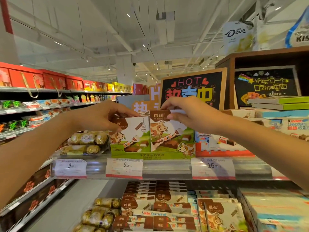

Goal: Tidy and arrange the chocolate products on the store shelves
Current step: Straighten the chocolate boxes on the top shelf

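Observation:
Two cow-printed milk chocolate boxes stand in a green display tray (150,154) on the upper shelf. My left hand (107,116) grips the top of the left box (133,133), which tilts slightly. My right hand (182,109) pinches the top edge of the right box (163,131), which stands upright. More boxes of the same chocolate (168,196) lie stacked on the shelf below.
Gold-wrapped chocolate packs (87,139) lie left of the tray; Kinder boxes (222,143) sit to its right. Price tags (124,168) line the shelf edge. A "HOT" chalkboard sign (194,87) stands behind. A long aisle shelf (33,106) runs along the left.

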